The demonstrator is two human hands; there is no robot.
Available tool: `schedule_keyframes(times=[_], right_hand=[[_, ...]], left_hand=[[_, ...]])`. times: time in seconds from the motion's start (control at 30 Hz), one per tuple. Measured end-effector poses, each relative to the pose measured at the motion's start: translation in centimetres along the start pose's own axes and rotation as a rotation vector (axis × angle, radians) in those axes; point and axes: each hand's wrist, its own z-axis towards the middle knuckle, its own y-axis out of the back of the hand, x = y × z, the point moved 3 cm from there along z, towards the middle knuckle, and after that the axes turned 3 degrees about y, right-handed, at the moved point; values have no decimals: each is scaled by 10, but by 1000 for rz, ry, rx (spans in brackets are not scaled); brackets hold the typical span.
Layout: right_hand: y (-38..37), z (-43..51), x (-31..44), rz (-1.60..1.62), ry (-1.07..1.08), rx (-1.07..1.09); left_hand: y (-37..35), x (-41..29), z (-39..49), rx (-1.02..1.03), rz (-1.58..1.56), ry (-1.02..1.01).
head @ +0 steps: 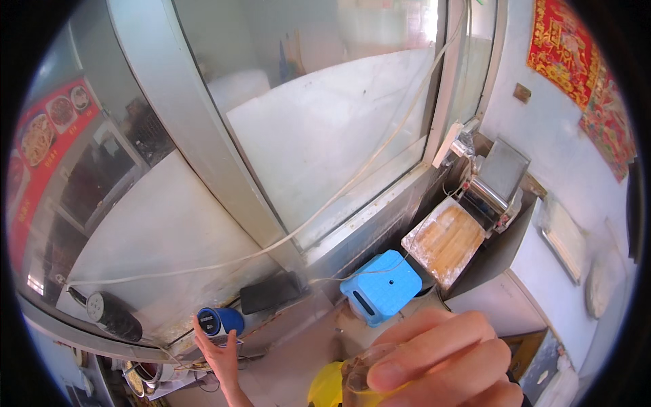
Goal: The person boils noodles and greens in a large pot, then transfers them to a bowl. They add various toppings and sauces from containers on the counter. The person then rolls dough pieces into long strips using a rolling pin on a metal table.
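Observation:
My left hand [218, 351] reaches to the window ledge, its thumb and fingers spread around the near end of a blue cylindrical device [229, 321] with a dark top panel; whether they press on it I cannot tell. Close to the camera at the lower right, my right hand [442, 356] is curled around a clear, cup-like thing [363, 367] with something brown in or behind it. Below that, yellow cloth or plastic [325, 385] shows. A black flat case [270, 293] lies on the ledge just right of the blue device.
A black perforated socket or speaker [113, 316] lies left on the ledge. A blue plastic stool [389, 285], a floured wooden board [447, 239] and a dough-rolling machine [493, 183] stand right, beside a white cabinet [531, 285]. A cable [305, 224] crosses the window. Pots [147, 374] sit lower left.

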Motion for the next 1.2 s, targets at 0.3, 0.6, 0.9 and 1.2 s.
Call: schedule_keyframes(times=[0.3, 0.6, 0.9, 1.2], right_hand=[[31, -46, -33, 53, -699, 211], [52, -228, -180, -231, -1148, 95], [46, -340, -223, -454, -1118, 53], [40, -340, -224, -485, -1077, 118]], left_hand=[[0, -1, 2, 11, 26, 24], [0, -4, 4, 36, -9, 106], [-3, -1, 4, 18, -22, 89], [-4, -5, 4, 33, -74, 140]])
